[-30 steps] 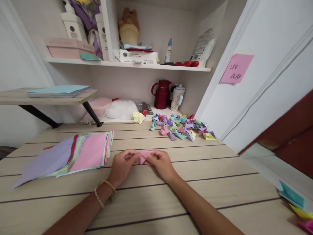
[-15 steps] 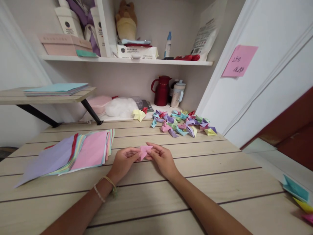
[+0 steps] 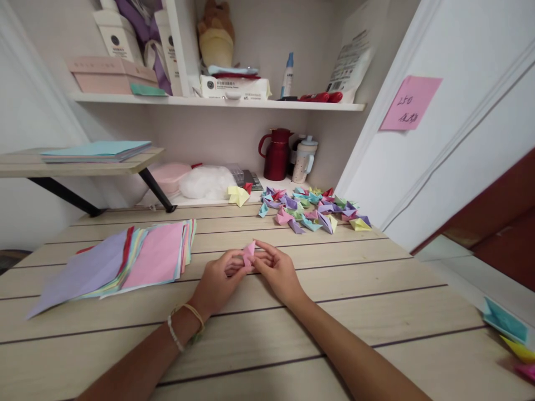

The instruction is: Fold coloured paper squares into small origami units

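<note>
A small folded piece of pink paper (image 3: 248,254) is held up between my two hands, just above the wooden table (image 3: 376,340). My left hand (image 3: 220,278) pinches it from the left, with two bracelets on that wrist. From the right, the thumb and fingers of my right hand (image 3: 276,273) grip it too. Fingertips cover part of its lower edge. Beyond my hands lies a cluster of folded paper boats (image 3: 311,223) in several colours. Left of my hands, sheets of coloured paper (image 3: 154,259) are fanned out in a stack.
A small raised shelf (image 3: 142,161) with black legs bears a stack of blue paper (image 3: 100,149). At the back stand a red thermos jug (image 3: 277,156) and a pale cup (image 3: 304,161). A yellow folded paper (image 3: 238,195) lies near a clear plastic bag (image 3: 207,182).
The pink paper has been turned from a flat, wide triangle to a narrower upright shape. My left hand has shifted slightly right, its fingers curling more around the paper.
</note>
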The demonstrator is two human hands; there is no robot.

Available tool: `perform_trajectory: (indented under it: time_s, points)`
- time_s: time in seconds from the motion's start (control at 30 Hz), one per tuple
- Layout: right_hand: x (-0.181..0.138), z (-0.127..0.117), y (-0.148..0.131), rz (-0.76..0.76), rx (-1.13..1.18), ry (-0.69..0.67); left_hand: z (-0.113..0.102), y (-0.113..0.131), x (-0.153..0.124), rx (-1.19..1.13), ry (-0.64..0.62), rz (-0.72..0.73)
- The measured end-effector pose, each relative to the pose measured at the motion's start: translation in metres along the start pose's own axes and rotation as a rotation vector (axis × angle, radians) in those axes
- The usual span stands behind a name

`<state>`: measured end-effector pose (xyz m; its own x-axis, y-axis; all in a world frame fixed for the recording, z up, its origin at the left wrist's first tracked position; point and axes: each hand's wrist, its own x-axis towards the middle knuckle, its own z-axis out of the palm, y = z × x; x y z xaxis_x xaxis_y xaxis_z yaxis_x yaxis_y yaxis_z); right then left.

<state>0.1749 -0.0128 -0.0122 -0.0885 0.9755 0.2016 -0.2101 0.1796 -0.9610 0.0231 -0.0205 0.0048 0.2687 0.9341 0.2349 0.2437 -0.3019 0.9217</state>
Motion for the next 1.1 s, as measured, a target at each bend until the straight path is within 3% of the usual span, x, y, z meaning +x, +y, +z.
perform_trajectory:
  time_s: [0.3, 0.57, 0.8, 0.9, 1.1]
  points:
    - [0.0012, -0.0008, -0.0016, 0.029, 0.098, -0.049, 0.0013, 0.0059, -0.001, 0.039, -0.004, 0.012]
    - [0.0004, 0.001, -0.0004, -0.038, -0.024, 0.01, 0.0028, 0.0033, -0.0013, 0.158, 0.018, 0.045]
    - [-0.0002, 0.0029, -0.001, -0.084, -0.105, 0.038, 0.0043, 0.003, -0.0003, 0.078, 0.027, 0.074]
    - [-0.0022, 0.004, -0.0039, -0.138, -0.21, 0.043, 0.0045, 0.0008, 0.0005, 0.073, 0.093, 0.04]
    - [-0.0078, 0.0083, -0.0072, -0.382, -0.688, -0.046, 0.0034, 0.001, -0.0001, 0.016, 0.124, 0.004]
